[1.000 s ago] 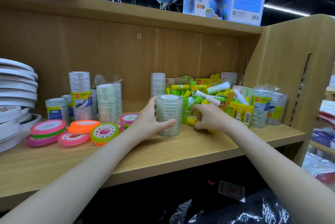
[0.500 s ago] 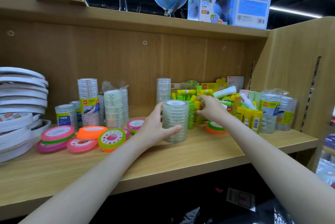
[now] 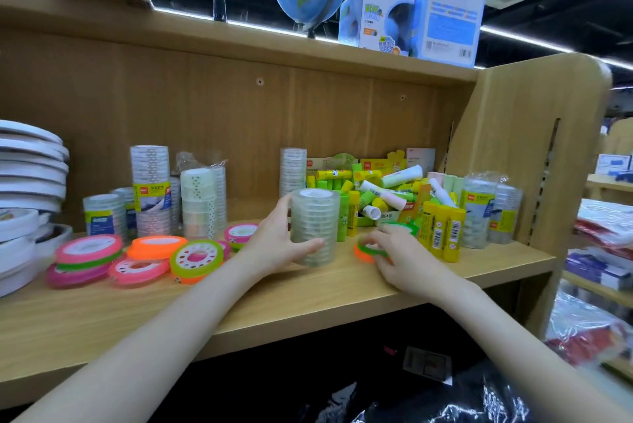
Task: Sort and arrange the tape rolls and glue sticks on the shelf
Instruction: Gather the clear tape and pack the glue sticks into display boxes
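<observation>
Your left hand (image 3: pixel 274 244) grasps the clear tape stack (image 3: pixel 314 226) at frame centre, standing on the shelf (image 3: pixel 239 306). Your right hand (image 3: pixel 399 256) pinches a flat green-and-orange tape roll (image 3: pixel 364 249) just right of it. Coloured rolls (image 3: pixel 144 256) sit grouped at left, but the glue sticks (image 3: pixel 383 189) behind remain jumbled, so I judge most sorting is left. Wrapped tape packs (image 3: pixel 486 213) crowd the right end.
</observation>
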